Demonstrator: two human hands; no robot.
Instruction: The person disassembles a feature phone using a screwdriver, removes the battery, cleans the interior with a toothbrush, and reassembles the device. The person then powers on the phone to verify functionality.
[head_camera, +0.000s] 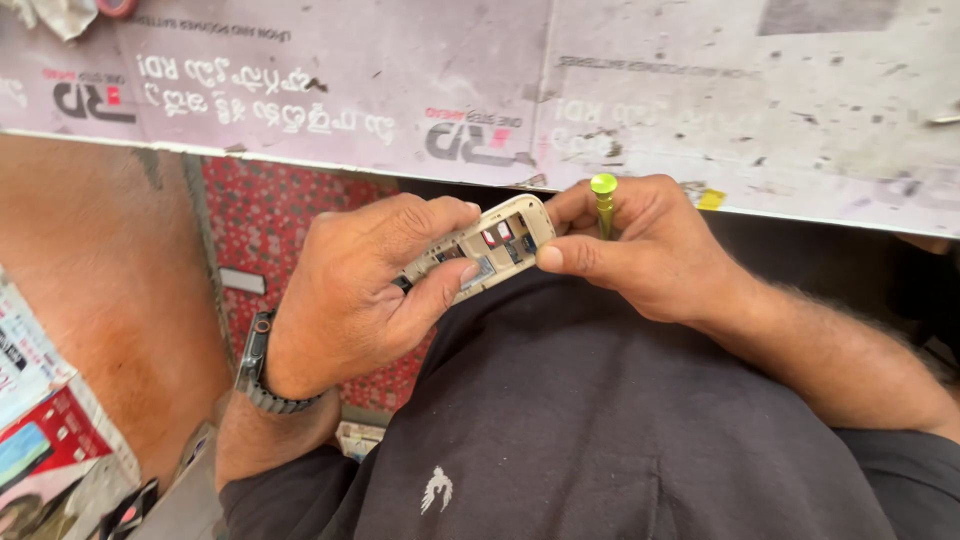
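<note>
Surface: worn grey-white counter with faded print runs across the top, its edge just above both hands.
Around: red patterned floor below; black shirt fills the lower frame; dark wristwatch on the left wrist.
Hidden: screwdriver tip and shaft are buried in the right palm.
Left hand: clamped around an opened small phone, innards facing up.
Right hand: closed on a yellow-green screwdriver, thumb touching the phone's end.

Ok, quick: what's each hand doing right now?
Left hand: closed around an opened phone body.
Right hand: closed on a green-handled screwdriver, thumb on the phone's edge.
</note>
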